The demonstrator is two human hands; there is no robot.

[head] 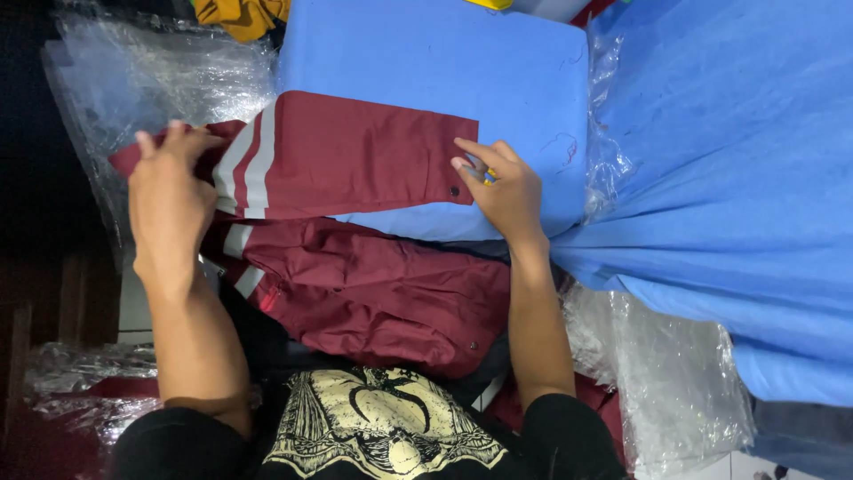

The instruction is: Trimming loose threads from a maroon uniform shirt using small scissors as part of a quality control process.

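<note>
A maroon jacket [373, 293] with white stripes lies bunched in front of my chest. One of its sleeves [355, 156] is stretched flat across a blue padded surface [426, 53]. My left hand [169, 200] grips the striped end of the sleeve at the left. My right hand [502, 191] pinches the cuff end, next to a small dark snap button [455, 191]. Something small and yellow shows between my right fingers; I cannot tell what it is.
Crumpled clear plastic bags [151, 71] lie at the upper left, with more clear plastic [675, 382] at the lower right. A large sheet of blue fabric [729, 178] drapes over the right side. A mustard cloth [240, 16] sits at the top edge.
</note>
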